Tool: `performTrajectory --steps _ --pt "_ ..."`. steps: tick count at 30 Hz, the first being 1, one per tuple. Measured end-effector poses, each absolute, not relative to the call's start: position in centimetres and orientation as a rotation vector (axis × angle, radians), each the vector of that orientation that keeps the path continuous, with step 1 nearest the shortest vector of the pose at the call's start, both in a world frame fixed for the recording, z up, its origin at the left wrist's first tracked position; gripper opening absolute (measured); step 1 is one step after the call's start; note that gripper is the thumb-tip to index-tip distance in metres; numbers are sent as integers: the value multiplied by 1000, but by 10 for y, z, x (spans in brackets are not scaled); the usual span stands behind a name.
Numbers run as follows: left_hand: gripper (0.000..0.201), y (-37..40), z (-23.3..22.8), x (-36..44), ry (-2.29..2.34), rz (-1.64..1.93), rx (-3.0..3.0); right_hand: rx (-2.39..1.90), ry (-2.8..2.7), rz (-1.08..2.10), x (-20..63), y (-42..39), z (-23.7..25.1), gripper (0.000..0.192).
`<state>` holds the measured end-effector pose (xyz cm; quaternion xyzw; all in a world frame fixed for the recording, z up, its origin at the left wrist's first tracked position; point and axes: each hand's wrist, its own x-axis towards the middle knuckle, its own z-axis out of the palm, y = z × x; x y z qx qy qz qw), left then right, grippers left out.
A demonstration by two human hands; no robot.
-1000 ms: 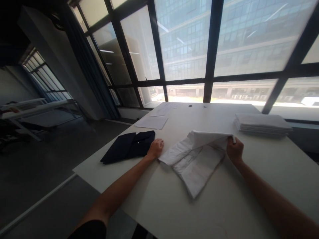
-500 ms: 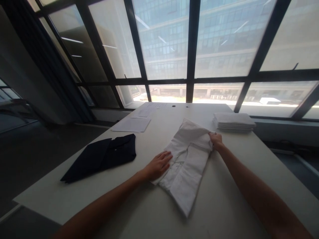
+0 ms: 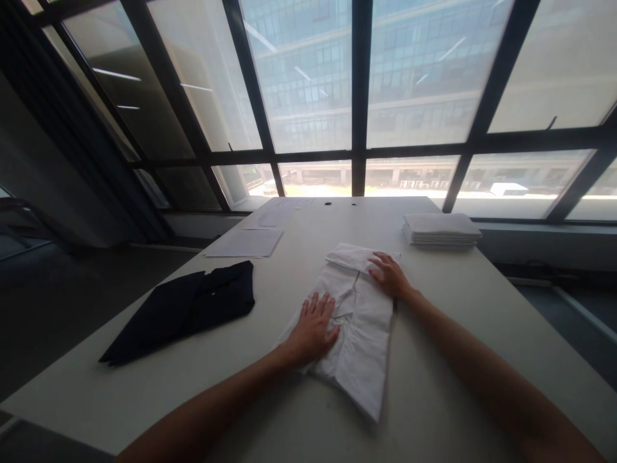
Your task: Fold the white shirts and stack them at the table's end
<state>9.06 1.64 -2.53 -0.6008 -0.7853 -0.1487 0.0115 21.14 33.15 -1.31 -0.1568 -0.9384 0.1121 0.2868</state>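
Observation:
A white garment lies folded in the middle of the white table. My left hand rests flat on the garment's left side with the fingers spread. On the garment's upper right part lies my right hand, palm down and fingers apart. Neither hand grips the cloth.
A dark navy folded garment lies to the left on the table. A stack of folded white cloth sits at the far right corner. Paper sheets lie at the far left. Large windows stand behind the table.
My right hand brought the lifted flap of the white garment down, let go and now lies flat on it. My left hand moved from the garment's left edge onto the cloth.

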Motion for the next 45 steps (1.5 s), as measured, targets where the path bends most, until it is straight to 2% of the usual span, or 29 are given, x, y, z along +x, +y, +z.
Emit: performTrajectory --steps 5,11,13,17,20,32,37,40,45 --pt "66 25 -16 91 -2447 -443 -1921 -413 -2776 241 213 320 -18 63" --pt "43 -17 24 8 -2527 -298 -1833 -438 -2830 217 216 317 -15 61" --pt "47 -49 33 -27 -2585 -242 -1644 -449 -2835 217 216 315 -13 60" --pt "71 -111 30 -76 -2889 -113 -1190 -461 -2850 225 216 312 -10 59" --pt "69 -134 19 -86 -2996 -160 -1034 -476 -2863 210 216 312 -11 59" --pt "80 -116 7 -90 -3027 -216 -419 -431 -2921 177 223 298 -11 60" --pt "75 -94 20 -103 -2942 -378 -210 -339 -2934 228 225 296 -9 60" --pt "64 -72 21 -75 -2720 -380 -437 -245 -2918 259 221 302 -11 59" --pt "51 -24 7 11 -2516 -346 -1452 -56 -2855 339 208 313 -12 57"
